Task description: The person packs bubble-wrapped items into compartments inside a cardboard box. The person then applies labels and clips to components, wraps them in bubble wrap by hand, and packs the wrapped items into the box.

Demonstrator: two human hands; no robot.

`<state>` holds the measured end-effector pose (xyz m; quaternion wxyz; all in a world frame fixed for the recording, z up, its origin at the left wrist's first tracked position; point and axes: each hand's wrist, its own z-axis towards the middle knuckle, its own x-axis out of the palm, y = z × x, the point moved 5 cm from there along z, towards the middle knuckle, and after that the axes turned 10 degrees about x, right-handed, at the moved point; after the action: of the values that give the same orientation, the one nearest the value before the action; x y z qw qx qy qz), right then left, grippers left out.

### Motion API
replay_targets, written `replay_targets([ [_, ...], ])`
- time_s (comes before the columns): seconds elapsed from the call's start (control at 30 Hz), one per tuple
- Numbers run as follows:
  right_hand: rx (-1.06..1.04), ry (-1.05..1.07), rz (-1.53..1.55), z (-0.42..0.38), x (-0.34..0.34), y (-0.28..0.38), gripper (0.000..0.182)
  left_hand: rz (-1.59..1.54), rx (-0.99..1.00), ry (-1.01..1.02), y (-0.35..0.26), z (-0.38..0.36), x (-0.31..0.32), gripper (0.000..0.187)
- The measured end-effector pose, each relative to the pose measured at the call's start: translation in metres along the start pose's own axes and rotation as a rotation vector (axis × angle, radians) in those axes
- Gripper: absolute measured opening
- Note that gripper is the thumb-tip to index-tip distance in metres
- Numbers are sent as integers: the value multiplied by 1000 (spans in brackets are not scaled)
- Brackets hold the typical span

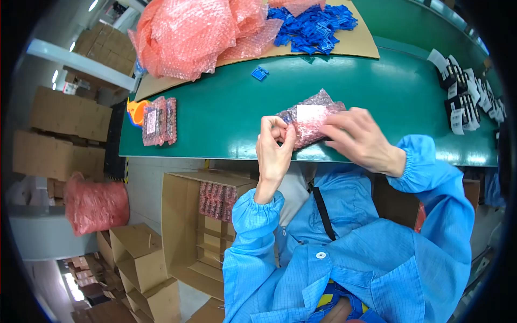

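Observation:
A bubble-wrap package (pixel 309 125) with a white label lies near the front edge of the green table. My left hand (pixel 274 144) is closed on its left side, thumb and forefinger pinched together. Over the package's right side, my right hand (pixel 362 137) has its fingers stretched out and slightly blurred; whether they press on the wrap is hard to tell. Beyond the package, a single small blue plastic part (pixel 259 73) rests on the table.
Pink bubble wrap (pixel 183 37) and a heap of blue plastic parts (pixel 315 27) lie on cardboard at the back. Wrapped packages (pixel 159 121) stand left, beside an orange tape dispenser (pixel 137 112). Black labelled items (pixel 459 97) sit right. Below is an open carton (pixel 180 226) holding packages.

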<state>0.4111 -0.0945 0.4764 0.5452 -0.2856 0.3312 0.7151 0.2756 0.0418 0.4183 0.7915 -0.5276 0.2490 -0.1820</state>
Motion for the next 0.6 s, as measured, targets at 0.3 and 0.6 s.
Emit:
replay_targets([
  [0.3,66,74,59,41,27,-21,47,-382,-24,-244,8,14,-24,34],
  [0.6,407,214,907,80,74,33,58,-728,-129,-203,5,-6,-51,48],
])
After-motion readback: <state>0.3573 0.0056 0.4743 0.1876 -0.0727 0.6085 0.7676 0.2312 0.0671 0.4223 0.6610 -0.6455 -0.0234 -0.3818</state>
